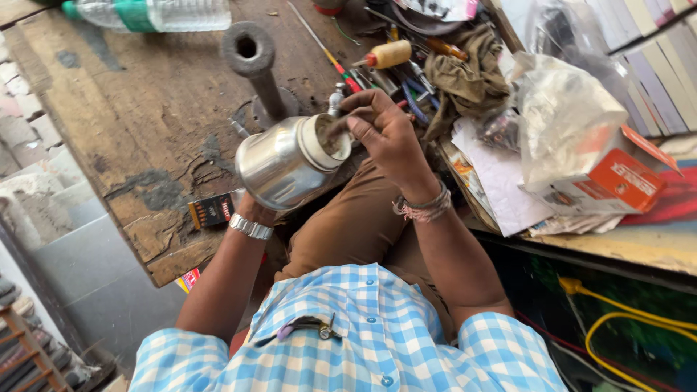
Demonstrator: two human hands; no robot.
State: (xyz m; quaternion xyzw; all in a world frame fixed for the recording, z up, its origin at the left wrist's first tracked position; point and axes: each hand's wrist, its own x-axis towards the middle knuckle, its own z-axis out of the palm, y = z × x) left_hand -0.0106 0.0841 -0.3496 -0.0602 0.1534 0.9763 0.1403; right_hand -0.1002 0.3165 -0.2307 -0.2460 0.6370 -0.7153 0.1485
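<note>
At frame centre, the left hand [250, 210] cradles the steel jar [284, 163] from beneath; the right hand [385, 134] pinches fingertips inside its mouth. Holding the jar steady and tilted would help.

The shiny metal pot [279, 165] lies tipped on its side above the lap, open mouth facing right.

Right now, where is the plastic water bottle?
In the head view, the plastic water bottle lies on its side at the top left edge of the wooden workbench, just left of the upright metal pipe stand.
</note>
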